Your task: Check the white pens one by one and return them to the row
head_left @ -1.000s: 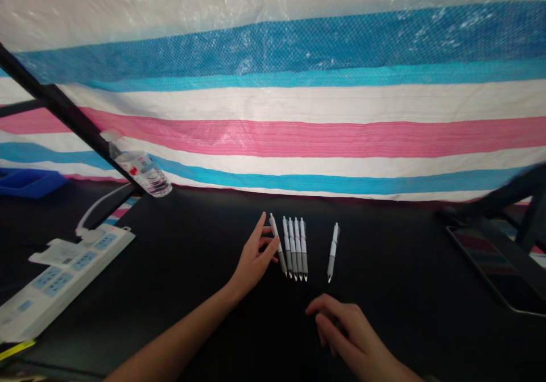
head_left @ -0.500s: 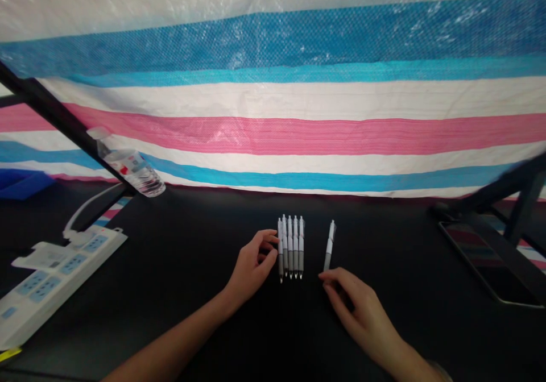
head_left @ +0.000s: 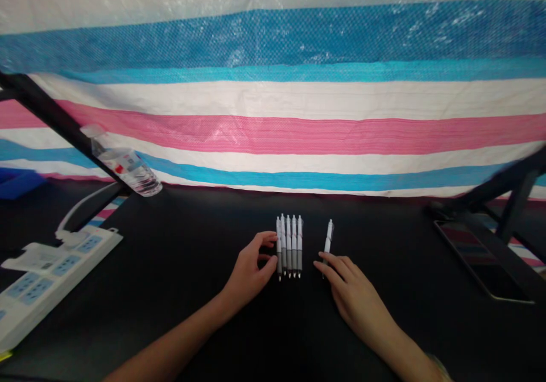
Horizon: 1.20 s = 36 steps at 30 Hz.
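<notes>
Several white pens with grey grips (head_left: 289,245) lie side by side in an upright row on the black table (head_left: 205,234). At the row's left side is my left hand (head_left: 252,262), its thumb and fingers apart and its tips at the leftmost pen. To the right of the row, a single pen of the same look (head_left: 329,235) lies slightly tilted. My right hand (head_left: 354,288) has its fingers stretched over this pen's lower end, hiding most of the grip; whether they press on it I cannot tell.
A white power strip (head_left: 63,279) with a plugged-in adapter lies at the left. Behind it a clear bottle (head_left: 132,171) leans by a black bar. A dark phone (head_left: 482,260) rests at the right, near a black stand. Striped plastic sheeting (head_left: 273,135) hangs behind the table.
My right hand has moved up a little, and its fingers now lie over the single pen's lower part. My left hand stays by the row. The whole view has shifted slightly.
</notes>
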{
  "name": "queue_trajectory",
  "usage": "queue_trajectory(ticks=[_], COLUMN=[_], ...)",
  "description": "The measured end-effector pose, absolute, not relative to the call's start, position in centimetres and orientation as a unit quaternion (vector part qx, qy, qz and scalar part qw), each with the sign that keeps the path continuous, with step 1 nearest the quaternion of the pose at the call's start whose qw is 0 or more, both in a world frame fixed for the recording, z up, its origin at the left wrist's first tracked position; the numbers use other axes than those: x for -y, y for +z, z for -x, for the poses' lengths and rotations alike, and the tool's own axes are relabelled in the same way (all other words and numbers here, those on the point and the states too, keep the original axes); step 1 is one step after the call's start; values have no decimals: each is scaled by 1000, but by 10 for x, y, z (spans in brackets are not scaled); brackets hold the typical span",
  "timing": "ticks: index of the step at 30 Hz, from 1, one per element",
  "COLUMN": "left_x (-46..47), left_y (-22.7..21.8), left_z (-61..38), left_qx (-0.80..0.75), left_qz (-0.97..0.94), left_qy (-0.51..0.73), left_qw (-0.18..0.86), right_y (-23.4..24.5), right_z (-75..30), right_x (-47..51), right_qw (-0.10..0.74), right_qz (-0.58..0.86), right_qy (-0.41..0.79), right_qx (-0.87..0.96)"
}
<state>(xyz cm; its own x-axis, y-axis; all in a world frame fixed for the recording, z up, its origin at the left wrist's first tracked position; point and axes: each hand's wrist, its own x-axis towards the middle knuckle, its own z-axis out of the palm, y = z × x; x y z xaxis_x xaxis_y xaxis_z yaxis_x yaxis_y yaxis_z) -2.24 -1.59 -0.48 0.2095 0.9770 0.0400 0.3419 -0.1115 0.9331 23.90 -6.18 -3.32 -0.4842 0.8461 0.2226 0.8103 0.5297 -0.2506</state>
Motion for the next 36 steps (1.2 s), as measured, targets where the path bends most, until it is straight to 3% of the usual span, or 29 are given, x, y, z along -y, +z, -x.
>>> queue_trajectory(ticks=[5, 18, 25, 28, 36], left_x=[14, 20, 20, 20, 23], left_y=[-3, -4, -5, -6, -4], left_z=[24, 20, 19, 19, 21], left_qx=[-525, -496, -499, -501, -496], left_qz=[-676, -579, -559, -557, -568], left_qy=[341, 385, 396, 398, 394], left_qw=[389, 520, 530, 529, 525], right_y=[-32, -15, -7, -6, 1], right_z=[-237, -234, -235, -239, -243], right_x=[61, 59, 61, 64, 73], right_qw=[159, 166, 152, 213, 484], right_qz=[468, 378, 346, 366, 498], right_qy=[31, -62, -82, -63, 66], right_qx=[869, 909, 922, 904, 716])
